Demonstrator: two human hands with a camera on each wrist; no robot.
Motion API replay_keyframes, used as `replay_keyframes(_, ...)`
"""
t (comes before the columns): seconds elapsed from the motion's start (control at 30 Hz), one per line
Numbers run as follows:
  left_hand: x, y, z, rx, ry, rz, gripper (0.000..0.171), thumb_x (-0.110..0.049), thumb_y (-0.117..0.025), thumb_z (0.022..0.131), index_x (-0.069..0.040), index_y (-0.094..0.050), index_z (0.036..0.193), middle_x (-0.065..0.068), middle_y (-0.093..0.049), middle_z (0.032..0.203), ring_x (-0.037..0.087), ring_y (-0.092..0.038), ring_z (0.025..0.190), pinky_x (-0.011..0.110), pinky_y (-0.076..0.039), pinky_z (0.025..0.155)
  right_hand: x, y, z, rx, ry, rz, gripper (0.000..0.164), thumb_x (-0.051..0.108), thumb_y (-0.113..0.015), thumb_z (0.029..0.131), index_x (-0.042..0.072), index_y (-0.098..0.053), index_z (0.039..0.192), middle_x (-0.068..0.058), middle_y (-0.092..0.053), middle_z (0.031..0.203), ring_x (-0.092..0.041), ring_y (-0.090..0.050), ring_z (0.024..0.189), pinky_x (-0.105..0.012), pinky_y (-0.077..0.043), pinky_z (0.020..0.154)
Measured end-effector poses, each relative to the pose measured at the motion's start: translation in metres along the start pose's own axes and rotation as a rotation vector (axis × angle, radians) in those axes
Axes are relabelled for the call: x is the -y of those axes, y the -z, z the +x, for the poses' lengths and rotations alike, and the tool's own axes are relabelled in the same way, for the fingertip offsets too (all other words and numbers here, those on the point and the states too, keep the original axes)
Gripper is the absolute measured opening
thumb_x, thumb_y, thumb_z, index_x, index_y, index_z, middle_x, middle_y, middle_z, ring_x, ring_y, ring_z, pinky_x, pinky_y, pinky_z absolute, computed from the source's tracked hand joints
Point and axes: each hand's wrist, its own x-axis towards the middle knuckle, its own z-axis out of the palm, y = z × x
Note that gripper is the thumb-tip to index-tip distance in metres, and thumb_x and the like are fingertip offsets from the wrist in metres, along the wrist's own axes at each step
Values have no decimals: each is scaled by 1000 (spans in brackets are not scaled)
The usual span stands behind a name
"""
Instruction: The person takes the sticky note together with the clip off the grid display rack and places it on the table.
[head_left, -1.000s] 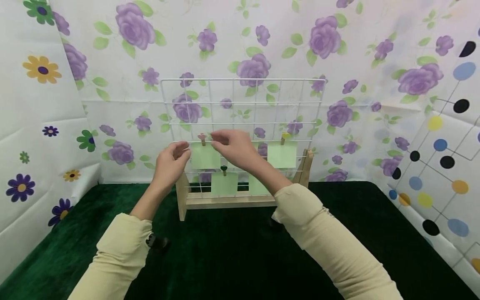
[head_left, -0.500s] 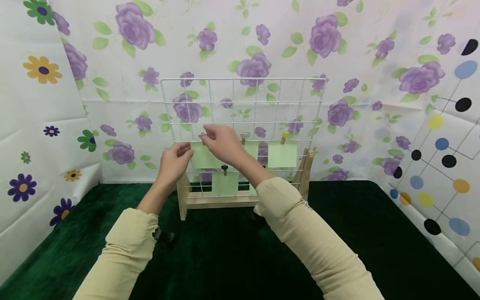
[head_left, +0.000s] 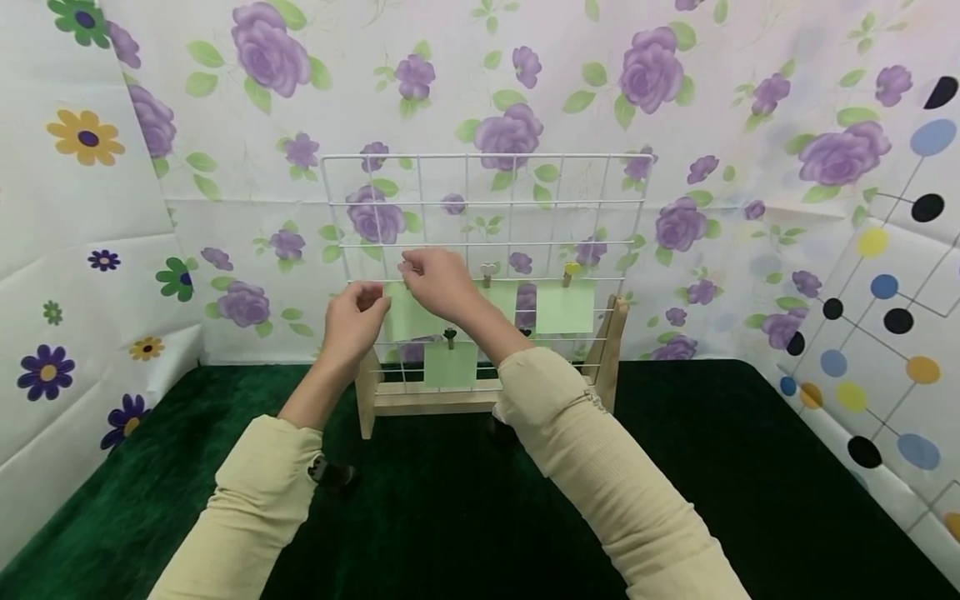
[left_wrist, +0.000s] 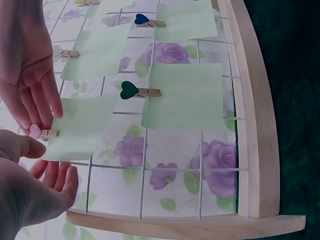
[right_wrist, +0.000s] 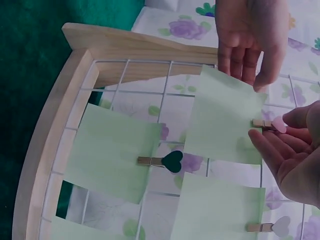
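Note:
My right hand (head_left: pixel 442 287) pinches a small wooden clothespin (right_wrist: pixel 262 123) with a pink heart between thumb and fingers. That clothespin is at the upper edge of a light green paper sheet (right_wrist: pixel 222 117) on a white wire grid (head_left: pixel 442 202). At the sheet's outer upper corner, my left hand (head_left: pixel 352 321) holds the edge, thumb in front and fingers partly behind the paper. In the head view my right hand covers the pink heart. A green-heart clothespin (left_wrist: pixel 142 92) grips another green sheet (left_wrist: pixel 182 97) lower on the grid.
More green sheets hang nearby, one under a white-heart clothespin (right_wrist: pixel 267 227) and one under a yellow-heart clothespin (head_left: pixel 568 273). The grid stands in a wooden base (head_left: pixel 427 404) on dark green cloth (head_left: pixel 420 500). A floral sheet (head_left: pixel 322 92) rises behind.
My right hand has moved left onto the pink-heart clothespin, uncovering the white-heart one. My left hand has shifted slightly right to the sheet's corner.

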Motion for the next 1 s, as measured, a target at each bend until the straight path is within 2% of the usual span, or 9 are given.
replay_keyframes(0.13,3,-1,1,15,40,-74,38,-12,-48,99,4,-47,134,20,-51,129,29,-50,116,38,-45,95,0,0,3,-9,-22,-3,32,18,-52,102,2,-61,128,-9,-65,121,-22,-64,101,-28,-50,83)
replay_keyframes(0.23,7,-2,3,12,78,-117,38,-11,-47,99,4,-46,134,21,-54,126,26,-53,110,33,-47,89,-2,-1,5,-11,-40,6,32,20,-55,100,3,-63,126,-7,-66,120,-20,-61,111,-28,-50,87)
replay_keyframes(0.4,14,-4,5,-5,74,-116,37,-11,-47,99,6,-49,131,21,-59,119,22,-55,98,28,-45,78,-5,-1,7,-7,-75,27,36,23,-57,99,3,-60,129,-7,-65,121,-19,-60,113,-29,-49,89)
replay_keyframes(0.5,15,-5,6,-15,69,-114,36,-14,-49,99,5,-51,129,20,-59,118,22,-54,100,29,-45,79,-5,-2,7,-15,-82,33,37,24,-59,98,4,-61,130,-6,-66,119,-18,-62,111,-27,-50,87)
replay_keyframes(0.7,17,-6,10,-20,65,-92,34,-18,-49,101,5,-51,126,17,-55,113,21,-51,95,33,-45,82,-2,-5,6,-58,-63,0,30,22,-63,96,5,-68,120,-6,-70,111,-17,-64,103,-25,-51,82)
replay_keyframes(1.0,19,-8,16,-20,59,-68,32,-18,-49,101,4,-52,124,12,-53,105,17,-49,86,29,-46,77,-5,-12,4,-154,-92,4,22,25,-69,91,10,-72,106,-2,-71,103,-15,-65,93,-25,-51,74)
